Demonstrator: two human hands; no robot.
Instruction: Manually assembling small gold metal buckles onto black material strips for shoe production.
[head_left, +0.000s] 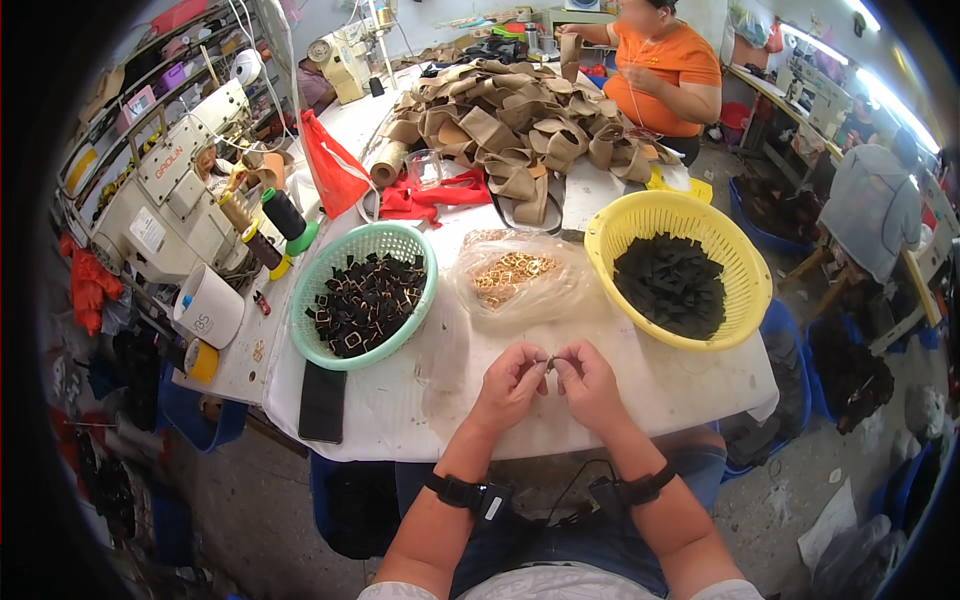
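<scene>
Right now a small dark piece (550, 364) sits between our left hand (508, 388) and our right hand (592, 385), above the front part of the counter (690, 392). Both hands pinch it by thumb and finger, and they cover so much of it that we cannot tell its full shape. With so little to grip, we judge that it could slip away if either pinch loosens, dropping onto the counter or over the near edge. Reaching forward carelessly could also drag the soft plastic bag (575, 292) and scatter its contents, since its thin sides give little support.

That bag, just beyond our hands, holds gold-coloured metal frames (515, 275). On our left, a pale green basket (428, 308) holds black pieces (352, 338) with similar gold frames among them; on our right, a yellow basket (752, 290) holds a pile of plain black strips (670, 290). We see a dark phone (322, 405) in front of the green basket. Farther back, tan pieces (495, 130) lie heaped near a co-worker in orange (668, 65).
</scene>
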